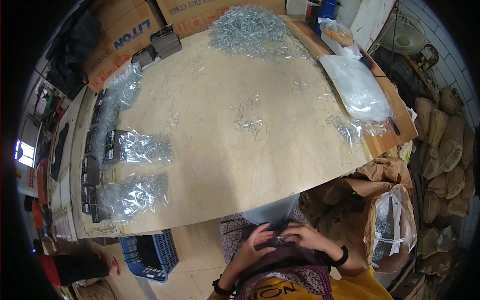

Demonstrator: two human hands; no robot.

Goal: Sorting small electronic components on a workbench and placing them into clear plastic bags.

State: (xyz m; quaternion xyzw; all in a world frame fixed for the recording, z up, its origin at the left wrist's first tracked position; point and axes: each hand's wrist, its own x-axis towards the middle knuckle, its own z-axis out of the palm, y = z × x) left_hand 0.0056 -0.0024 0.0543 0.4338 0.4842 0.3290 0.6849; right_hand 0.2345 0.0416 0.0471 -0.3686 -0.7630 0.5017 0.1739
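Note:
Both my hands are low in the picture, over my lap, below the table edge. My left hand rests on dark patterned cloth with its fingers bent. My right hand pinches a small shiny metal piece between fingertips, right beside the left fingers. Each wrist wears a dark band. A grey flat object lies just above my hands.
A wide beige table holds a big pile of metal clips, a small scatter of clips, clear bags of clips at left, and empty plastic bags at right. A blue crate stands lower left; a sack of clips at right.

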